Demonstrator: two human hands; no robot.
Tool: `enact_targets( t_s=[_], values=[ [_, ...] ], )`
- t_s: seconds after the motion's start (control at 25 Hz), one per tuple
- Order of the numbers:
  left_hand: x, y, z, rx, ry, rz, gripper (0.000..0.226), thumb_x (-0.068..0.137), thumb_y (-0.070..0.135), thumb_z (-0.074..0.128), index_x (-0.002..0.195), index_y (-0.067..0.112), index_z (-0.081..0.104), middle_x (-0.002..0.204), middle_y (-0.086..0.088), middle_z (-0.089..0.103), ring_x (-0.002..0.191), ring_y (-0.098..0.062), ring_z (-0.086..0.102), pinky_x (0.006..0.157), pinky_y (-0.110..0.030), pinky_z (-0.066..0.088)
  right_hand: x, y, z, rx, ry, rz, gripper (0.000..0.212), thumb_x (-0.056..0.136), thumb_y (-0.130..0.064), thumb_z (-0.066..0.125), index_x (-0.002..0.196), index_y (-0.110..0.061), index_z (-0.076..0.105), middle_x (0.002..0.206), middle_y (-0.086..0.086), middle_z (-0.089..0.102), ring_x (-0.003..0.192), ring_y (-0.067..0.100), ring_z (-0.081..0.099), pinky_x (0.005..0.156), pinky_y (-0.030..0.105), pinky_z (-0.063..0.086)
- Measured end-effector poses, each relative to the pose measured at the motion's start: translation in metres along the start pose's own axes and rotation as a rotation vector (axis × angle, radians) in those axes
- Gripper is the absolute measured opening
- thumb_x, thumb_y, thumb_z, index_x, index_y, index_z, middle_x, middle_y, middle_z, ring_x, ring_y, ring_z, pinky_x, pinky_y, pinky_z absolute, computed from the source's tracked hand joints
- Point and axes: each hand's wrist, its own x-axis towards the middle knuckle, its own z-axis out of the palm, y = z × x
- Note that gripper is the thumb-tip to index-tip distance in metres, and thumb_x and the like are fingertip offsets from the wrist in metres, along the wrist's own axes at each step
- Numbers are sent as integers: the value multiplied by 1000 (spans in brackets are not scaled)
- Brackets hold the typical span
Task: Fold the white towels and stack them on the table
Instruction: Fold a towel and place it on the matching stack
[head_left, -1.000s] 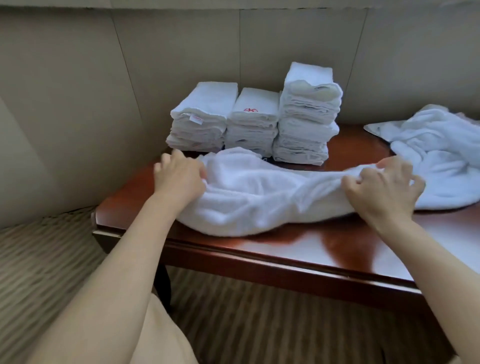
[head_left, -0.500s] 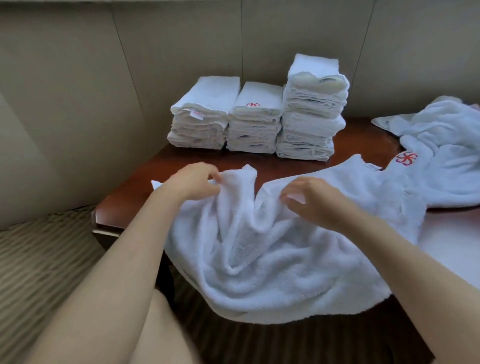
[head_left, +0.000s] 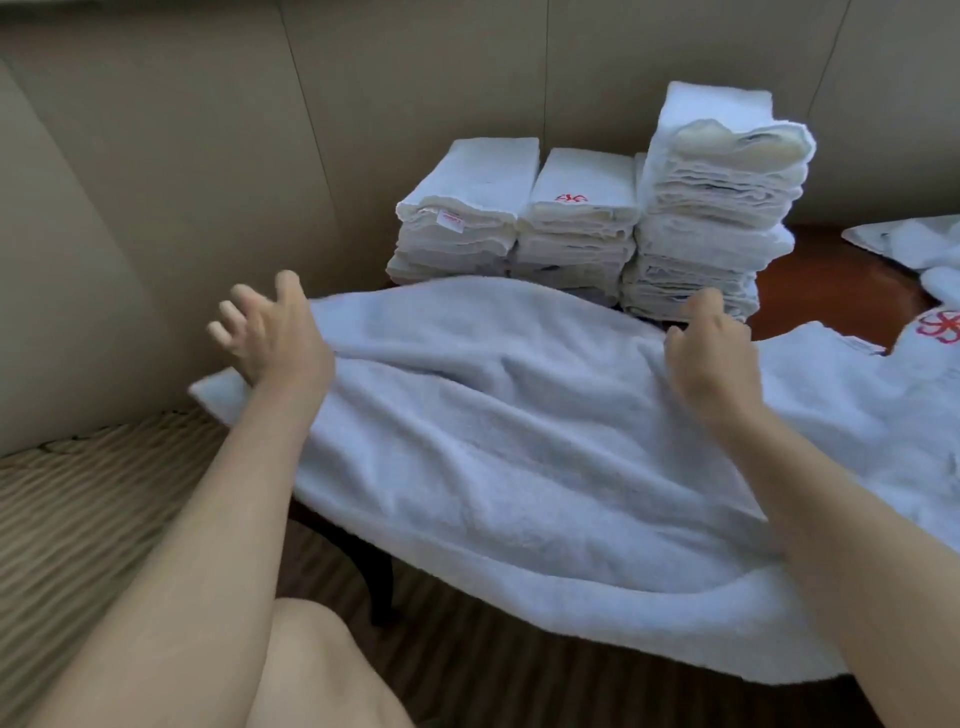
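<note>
Left grip (head_left: 270, 338) spread, fingers splayed at near-left edge of towel (head_left: 519, 441). Right grip (head_left: 709, 353) curled, pinching same towel just in front of folded stacks (head_left: 587, 218). Towel draped over tabletop (head_left: 831, 291), overhanging in front of stacks.

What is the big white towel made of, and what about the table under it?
The big white towel looks like soft cotton terry: its surface is fuzzy and matte, and it drapes in loose folds over the table's edge. The table looks like dark reddish wood with a glossy finish, since its bare top shines. It might be a veneer; the picture cannot settle that.
</note>
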Motion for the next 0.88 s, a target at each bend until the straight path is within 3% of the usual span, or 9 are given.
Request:
enact_targets(
  t_s=[0.12,0.24,0.32,0.4,0.48,0.56,0.64,0.68,0.88],
  values=[
    [-6,14,5,37,-121,210,36,87,13,57,124,15,54,124,-21,49,116,-39,45,98,-41,32,2,-2,11,-127,-167,-155,31,92,-13,47,121,-2,49,114,23,57,106,38,50,82,42,40],
    [-27,48,19,-134,-570,480,34,95,34,45,124,21,57,130,-9,51,119,-30,50,98,-38,40,-10,-14,32,-329,-308,-335,29,94,-33,42,109,-17,60,119,8,58,117,30,48,94,42,36],
    [-35,60,21,65,-798,566,47,95,52,37,132,25,47,139,-5,42,126,-27,42,101,-41,36,-15,-21,39,-384,-448,-373,38,97,-46,37,128,-30,50,140,0,43,134,22,33,105,46,26],
    [-35,64,15,226,-773,566,46,94,57,35,121,24,52,131,-4,48,119,-25,45,93,-39,33,-15,-24,33,-286,-574,-386,46,96,-51,39,139,-35,41,151,-6,32,140,15,25,112,42,21],
    [-40,74,9,258,-614,573,38,96,51,37,111,20,54,123,-7,53,114,-27,47,92,-39,31,-8,-20,20,62,-608,-330,41,96,-40,48,135,-27,50,142,-5,47,133,15,41,105,30,30],
    [-58,94,8,94,-535,657,42,97,45,39,130,21,48,133,-11,46,124,-30,41,100,-38,30,6,-9,0,172,-369,-258,28,96,-26,50,120,-19,64,124,2,63,118,23,55,95,31,38],
    [-85,123,8,-146,-579,813,50,98,45,38,144,25,34,149,-9,32,137,-24,30,109,-37,24,19,21,-23,-29,-130,-173,24,93,-18,45,102,-19,68,104,7,68,104,33,56,83,37,41],
    [-99,138,10,-211,-624,882,53,98,47,36,147,27,28,154,-7,24,141,-21,24,112,-38,21,22,41,-34,-158,-100,-112,26,92,-17,44,106,-19,66,108,10,65,105,35,54,83,39,41],
    [-136,188,45,-81,-835,960,65,92,66,22,149,41,3,160,1,-6,147,-19,-6,117,-49,-1,-2,120,-81,-591,-317,243,44,95,-36,39,135,-20,42,143,13,40,129,35,38,105,47,28]
  ],
)
